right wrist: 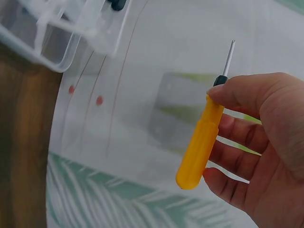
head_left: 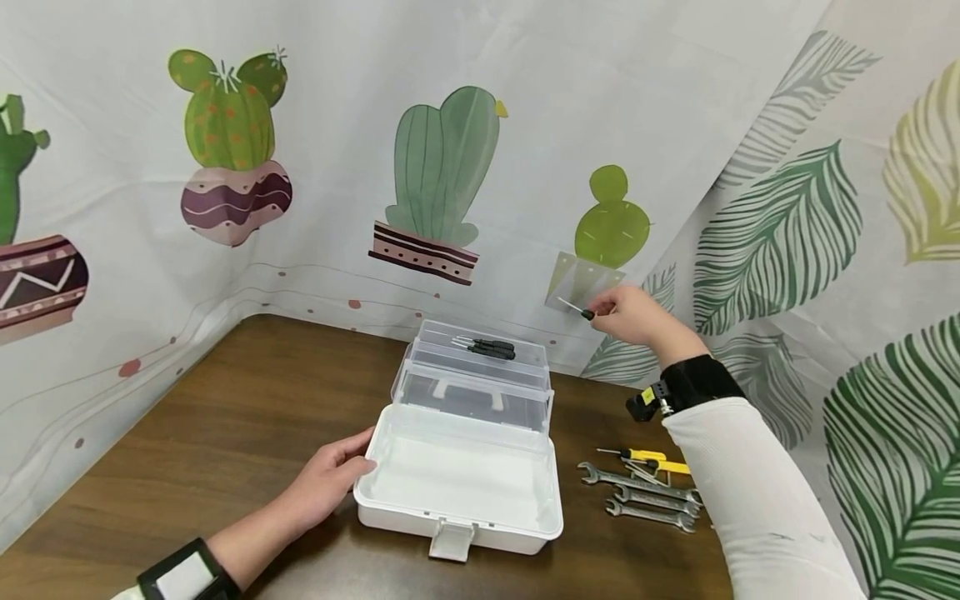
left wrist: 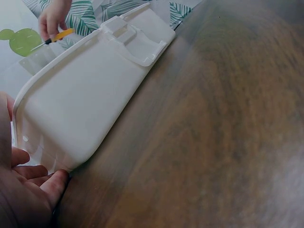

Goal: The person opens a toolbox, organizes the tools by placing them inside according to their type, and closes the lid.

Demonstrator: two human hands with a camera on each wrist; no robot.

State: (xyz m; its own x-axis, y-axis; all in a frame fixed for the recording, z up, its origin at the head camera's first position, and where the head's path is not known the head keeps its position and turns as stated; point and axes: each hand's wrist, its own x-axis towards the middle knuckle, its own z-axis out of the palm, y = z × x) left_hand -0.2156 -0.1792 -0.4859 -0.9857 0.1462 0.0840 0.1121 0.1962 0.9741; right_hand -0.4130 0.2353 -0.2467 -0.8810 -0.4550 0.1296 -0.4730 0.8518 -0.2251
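Observation:
A white plastic toolbox [head_left: 457, 521] stands opened on the table, its clear lid and tray [head_left: 480, 379] tipped up behind the base. My left hand [head_left: 330, 483] holds the base by its left side, thumb at the rim and fingers along the outer wall. In the left wrist view, those fingers [left wrist: 45, 183] reach the lower corner of the wall. Raised to the right of the lid, my right hand [head_left: 626, 317] pinches a yellow-handled screwdriver [right wrist: 199, 142] with a black collar. Its thin metal shaft points away from the hand.
Several black-handled screwdrivers [head_left: 487, 347] lie in the raised clear tray. To the right of the box are two yellow-handled screwdrivers [head_left: 645, 455] and several open-ended wrenches [head_left: 652, 500], close to the right sleeve [head_left: 765, 492]. A printed cloth [head_left: 330, 208] hangs behind the wooden table [head_left: 300, 375].

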